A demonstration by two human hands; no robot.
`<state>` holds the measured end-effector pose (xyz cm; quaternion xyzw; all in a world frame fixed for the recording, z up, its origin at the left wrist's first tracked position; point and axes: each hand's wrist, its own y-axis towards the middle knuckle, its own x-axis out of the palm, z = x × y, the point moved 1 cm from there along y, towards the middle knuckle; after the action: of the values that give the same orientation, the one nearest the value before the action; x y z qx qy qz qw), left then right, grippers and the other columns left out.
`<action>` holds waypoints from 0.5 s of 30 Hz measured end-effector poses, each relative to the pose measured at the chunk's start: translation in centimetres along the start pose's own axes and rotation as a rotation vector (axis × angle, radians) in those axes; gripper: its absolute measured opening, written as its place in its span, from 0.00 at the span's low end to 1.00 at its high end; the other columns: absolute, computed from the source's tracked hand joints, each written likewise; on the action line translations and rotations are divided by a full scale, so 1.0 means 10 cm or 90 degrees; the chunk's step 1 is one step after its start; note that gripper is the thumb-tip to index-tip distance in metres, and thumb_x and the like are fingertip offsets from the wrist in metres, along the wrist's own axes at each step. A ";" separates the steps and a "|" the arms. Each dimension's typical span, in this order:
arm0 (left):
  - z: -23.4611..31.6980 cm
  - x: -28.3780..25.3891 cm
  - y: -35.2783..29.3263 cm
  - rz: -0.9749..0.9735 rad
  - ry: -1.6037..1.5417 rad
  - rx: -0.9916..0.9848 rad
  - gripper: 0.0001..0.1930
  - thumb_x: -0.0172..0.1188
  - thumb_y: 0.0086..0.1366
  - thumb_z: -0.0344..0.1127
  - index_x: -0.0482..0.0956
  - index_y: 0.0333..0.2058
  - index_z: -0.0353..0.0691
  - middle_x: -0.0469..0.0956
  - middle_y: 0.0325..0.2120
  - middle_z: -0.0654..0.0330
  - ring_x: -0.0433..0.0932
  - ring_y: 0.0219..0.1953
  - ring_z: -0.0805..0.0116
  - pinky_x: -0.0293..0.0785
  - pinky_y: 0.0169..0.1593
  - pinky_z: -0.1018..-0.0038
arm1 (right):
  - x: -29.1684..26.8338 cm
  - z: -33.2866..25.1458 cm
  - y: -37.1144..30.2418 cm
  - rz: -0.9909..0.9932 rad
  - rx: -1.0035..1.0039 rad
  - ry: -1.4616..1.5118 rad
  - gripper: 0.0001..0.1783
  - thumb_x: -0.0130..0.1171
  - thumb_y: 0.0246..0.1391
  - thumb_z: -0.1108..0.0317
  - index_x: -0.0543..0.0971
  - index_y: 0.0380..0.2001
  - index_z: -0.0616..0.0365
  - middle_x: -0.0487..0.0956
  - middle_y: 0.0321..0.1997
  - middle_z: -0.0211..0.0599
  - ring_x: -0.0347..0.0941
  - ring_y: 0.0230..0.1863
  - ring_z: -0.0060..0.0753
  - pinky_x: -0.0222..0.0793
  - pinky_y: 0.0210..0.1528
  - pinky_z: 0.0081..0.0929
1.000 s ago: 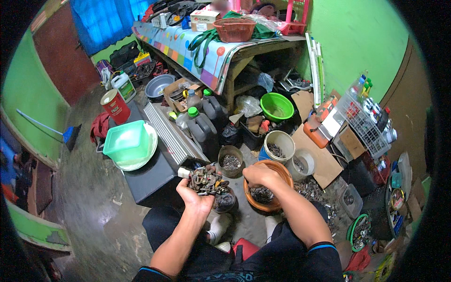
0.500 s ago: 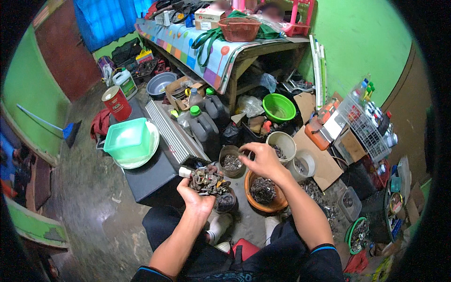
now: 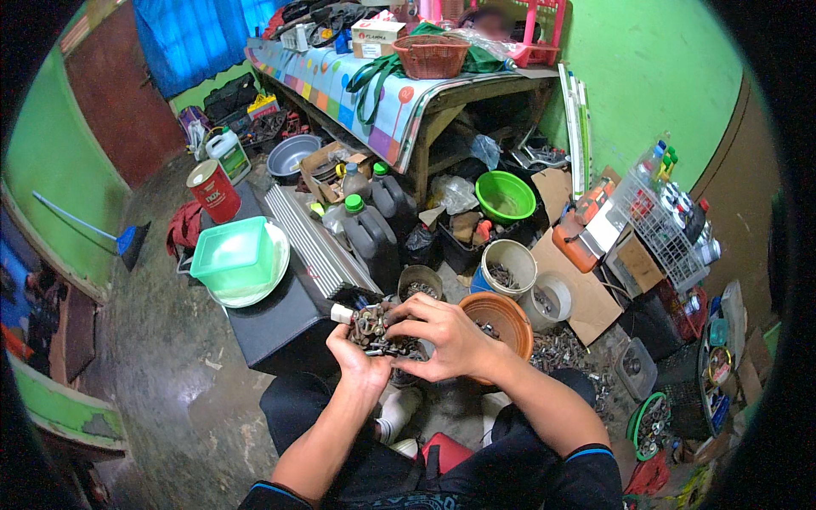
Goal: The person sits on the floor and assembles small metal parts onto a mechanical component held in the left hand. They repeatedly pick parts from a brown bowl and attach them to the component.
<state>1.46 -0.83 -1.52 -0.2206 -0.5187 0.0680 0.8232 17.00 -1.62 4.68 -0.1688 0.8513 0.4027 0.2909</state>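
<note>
Left grip cups hardware pile | right grip (closure unclear) at its edge | orange bowl rim nearby

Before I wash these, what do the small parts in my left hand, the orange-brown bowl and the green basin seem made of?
Small parts: probably mostly metal, dull grey-brown with a few glints.
Orange-brown bowl: likely plastic, possibly clay; smooth, evenly coloured.
Green basin: probably plastic; glossy, vividly coloured.

Small parts: dull, rough metal. Green basin: glossy plastic. Table leg: wood.
</note>
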 end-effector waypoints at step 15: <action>-0.03 0.05 -0.03 0.026 -0.021 -0.026 0.24 0.37 0.57 0.45 0.77 0.40 0.36 0.79 0.37 0.52 0.78 0.38 0.55 0.75 0.40 0.61 | -0.01 0.02 -0.02 -0.025 0.010 0.010 0.15 0.69 0.36 0.72 0.81 0.32 0.57 0.78 0.38 0.39 0.75 0.40 0.43 0.72 0.41 0.35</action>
<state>1.92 -1.04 -1.03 -0.2466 -0.5289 0.0776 0.8084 17.27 -1.54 4.57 -0.1863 0.8531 0.3888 0.2937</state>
